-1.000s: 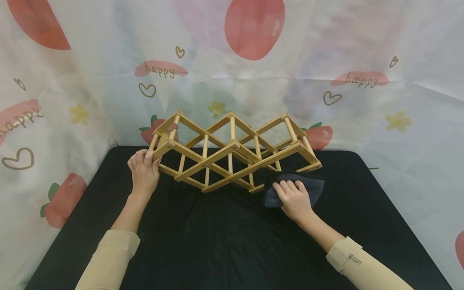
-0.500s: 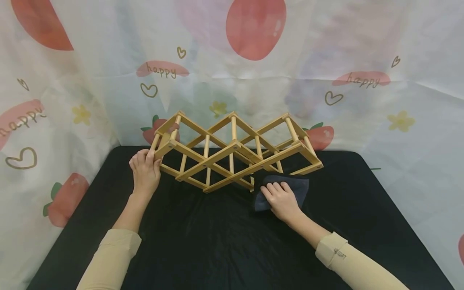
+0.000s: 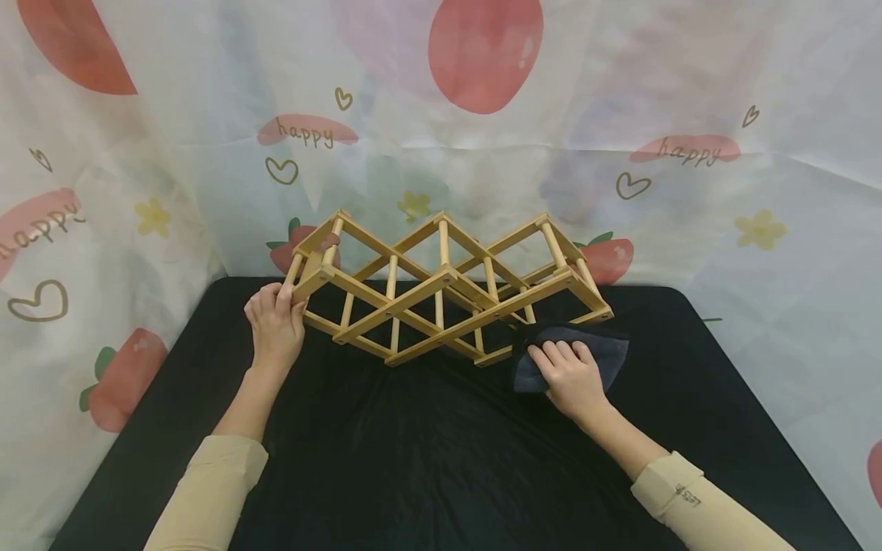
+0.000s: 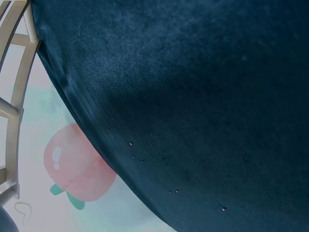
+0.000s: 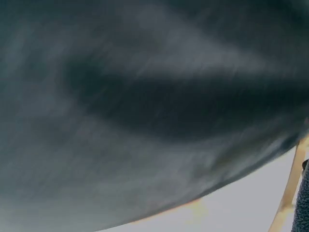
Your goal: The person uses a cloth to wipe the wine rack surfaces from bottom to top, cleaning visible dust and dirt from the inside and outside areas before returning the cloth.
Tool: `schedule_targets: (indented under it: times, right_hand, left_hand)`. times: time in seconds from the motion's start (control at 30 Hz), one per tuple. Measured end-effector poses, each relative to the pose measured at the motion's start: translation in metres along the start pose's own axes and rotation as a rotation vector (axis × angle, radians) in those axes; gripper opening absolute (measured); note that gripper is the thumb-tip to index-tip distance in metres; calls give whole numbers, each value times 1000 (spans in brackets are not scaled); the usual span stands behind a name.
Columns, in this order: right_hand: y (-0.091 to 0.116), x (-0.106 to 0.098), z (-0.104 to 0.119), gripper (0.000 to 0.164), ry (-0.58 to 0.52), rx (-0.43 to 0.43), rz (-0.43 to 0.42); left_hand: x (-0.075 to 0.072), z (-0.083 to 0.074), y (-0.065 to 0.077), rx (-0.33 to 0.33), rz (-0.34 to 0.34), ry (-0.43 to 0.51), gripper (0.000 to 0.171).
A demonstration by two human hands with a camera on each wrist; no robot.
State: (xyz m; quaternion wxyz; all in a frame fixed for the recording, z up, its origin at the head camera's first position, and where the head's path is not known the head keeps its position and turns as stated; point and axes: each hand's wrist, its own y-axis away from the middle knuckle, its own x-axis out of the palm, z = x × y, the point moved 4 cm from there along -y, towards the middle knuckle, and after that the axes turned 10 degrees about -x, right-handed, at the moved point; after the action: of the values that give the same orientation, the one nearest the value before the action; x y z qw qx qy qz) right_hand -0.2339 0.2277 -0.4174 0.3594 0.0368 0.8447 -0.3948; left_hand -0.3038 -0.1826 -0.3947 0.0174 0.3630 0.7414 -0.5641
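Observation:
A light wooden lattice rack [image 3: 446, 279], shaped like a folding wine rack, stands towards the back of the black-covered table. At its left end, my left hand [image 3: 276, 329] grips the lower corner, thumb towards the inner side. My right hand [image 3: 573, 379] holds a dark blue-grey cloth [image 3: 606, 356] against the rack's low front bar at the right, and the cloth hides part of that bar. In the left wrist view, rack slats [image 4: 14, 92] curve along the left edge. The right wrist view catches a slat [image 5: 288, 195] and a sliver of the cloth [image 5: 301, 208].
Black fabric [image 3: 427, 451] covers the table, with slight creases in front of the rack. Close behind and at both sides hangs a pale curtain [image 3: 482, 176] printed with fruit, hearts and "happy". Small specks [image 4: 131, 143] dot the fabric in the left wrist view.
My right hand slid the cloth left along the lower bar, then back right, now slightly beyond where it was a second ago. My left hand and the rack have stayed in place.

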Motion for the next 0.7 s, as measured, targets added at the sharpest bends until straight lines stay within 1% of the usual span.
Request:
schedule_targets:
  times: [0.1,0.17,0.23,0.33,0.43,0.53,0.6,0.7]
  right_hand:
    - [-4,13,12,26,-24,-45,73]
    - [-8,21,22,28,-29,-90,113]
    - [-13,27,30,33,-29,-127,143]
    - [-16,30,36,34,-34,-157,158]
    - [-15,28,33,33,-36,-147,162]
    - [-11,22,25,29,-26,-123,151]
    - [-7,17,19,26,-12,-105,138]
    - [-3,10,8,27,2,-75,99]
  left_hand:
    - [-1,0,0,1,0,1,41]
    - [-1,0,0,1,3,4,41]
    - [-1,-1,0,-2,7,5,41]
    - [-2,-1,0,-8,13,4,41]
    - [-2,-1,0,-7,14,1,41]
    - [-2,-1,0,-2,15,1,40]
    - [-2,-2,-1,-2,17,3,40]
    - [-2,-2,-1,-7,16,3,40]
